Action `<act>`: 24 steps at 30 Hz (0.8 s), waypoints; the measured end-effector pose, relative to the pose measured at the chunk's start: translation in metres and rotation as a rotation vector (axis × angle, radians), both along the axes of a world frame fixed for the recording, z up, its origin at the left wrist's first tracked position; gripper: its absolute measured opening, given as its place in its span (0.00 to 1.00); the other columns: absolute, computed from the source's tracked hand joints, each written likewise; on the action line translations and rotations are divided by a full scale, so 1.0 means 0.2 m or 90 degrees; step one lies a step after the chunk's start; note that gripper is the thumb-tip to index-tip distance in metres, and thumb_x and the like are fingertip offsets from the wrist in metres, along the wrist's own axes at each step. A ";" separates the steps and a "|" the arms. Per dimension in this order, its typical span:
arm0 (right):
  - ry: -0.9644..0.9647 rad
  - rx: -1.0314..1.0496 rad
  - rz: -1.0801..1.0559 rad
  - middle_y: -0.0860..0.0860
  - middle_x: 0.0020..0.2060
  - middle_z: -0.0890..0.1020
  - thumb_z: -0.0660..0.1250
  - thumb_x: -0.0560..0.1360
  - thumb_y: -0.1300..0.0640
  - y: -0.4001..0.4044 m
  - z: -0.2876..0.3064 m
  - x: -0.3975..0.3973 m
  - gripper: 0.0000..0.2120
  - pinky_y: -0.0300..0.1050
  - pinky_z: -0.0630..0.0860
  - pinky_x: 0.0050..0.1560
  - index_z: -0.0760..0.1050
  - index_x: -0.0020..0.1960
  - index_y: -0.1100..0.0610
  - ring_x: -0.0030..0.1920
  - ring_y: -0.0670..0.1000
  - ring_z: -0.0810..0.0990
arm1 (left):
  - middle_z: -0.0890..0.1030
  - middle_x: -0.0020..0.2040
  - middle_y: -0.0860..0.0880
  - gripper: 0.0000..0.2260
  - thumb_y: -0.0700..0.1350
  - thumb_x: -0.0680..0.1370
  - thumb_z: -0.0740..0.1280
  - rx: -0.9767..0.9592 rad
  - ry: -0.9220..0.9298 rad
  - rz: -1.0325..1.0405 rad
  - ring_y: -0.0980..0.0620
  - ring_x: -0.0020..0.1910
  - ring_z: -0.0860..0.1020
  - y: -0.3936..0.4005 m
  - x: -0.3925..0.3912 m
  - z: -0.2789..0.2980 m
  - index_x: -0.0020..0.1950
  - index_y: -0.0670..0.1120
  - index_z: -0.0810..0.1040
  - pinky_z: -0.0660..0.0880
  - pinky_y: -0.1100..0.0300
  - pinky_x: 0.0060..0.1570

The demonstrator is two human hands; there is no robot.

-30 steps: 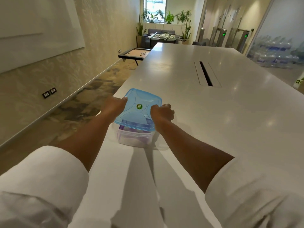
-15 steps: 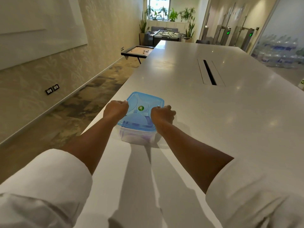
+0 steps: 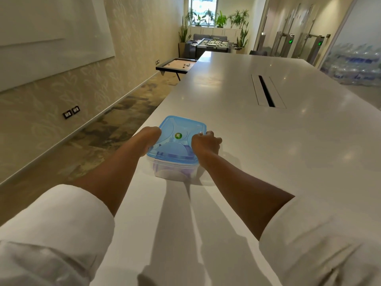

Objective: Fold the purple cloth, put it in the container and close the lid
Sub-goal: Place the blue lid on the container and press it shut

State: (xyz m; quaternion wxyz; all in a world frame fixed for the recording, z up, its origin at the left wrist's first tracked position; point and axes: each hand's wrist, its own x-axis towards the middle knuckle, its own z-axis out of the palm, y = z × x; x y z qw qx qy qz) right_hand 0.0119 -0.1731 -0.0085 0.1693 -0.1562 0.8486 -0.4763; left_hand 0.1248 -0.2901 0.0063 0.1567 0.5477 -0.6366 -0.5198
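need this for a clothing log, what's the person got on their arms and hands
Both arms wear loose white sleeves, the left sleeve and the right sleeve, pushed up so the forearms are bare. The left hand and right hand show no gloves; no watch or ring shows.

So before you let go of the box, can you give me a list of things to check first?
1. Purple cloth inside the container: ok, purple shows through the clear wall and the lid.
2. Blue lid sitting over the container: ok, it covers the top.
3. Lid clicked shut all round: cannot tell, the far edge and the sides under the hands are hidden.
4. Left hand and right hand pressing opposite sides of the lid: ok.
5. Cloth caught under the rim: cannot tell, though none pokes out at the near edge.
6. Container fully on the table: ok, but close to its left edge.
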 end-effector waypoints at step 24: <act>-0.003 -0.017 0.011 0.60 0.61 0.71 0.53 0.80 0.48 0.02 -0.02 0.01 0.21 0.56 0.74 0.62 0.67 0.69 0.56 0.61 0.60 0.74 | 0.72 0.67 0.37 0.19 0.44 0.84 0.48 -0.155 -0.151 -0.013 0.38 0.67 0.70 0.09 -0.01 -0.04 0.71 0.38 0.66 0.67 0.46 0.68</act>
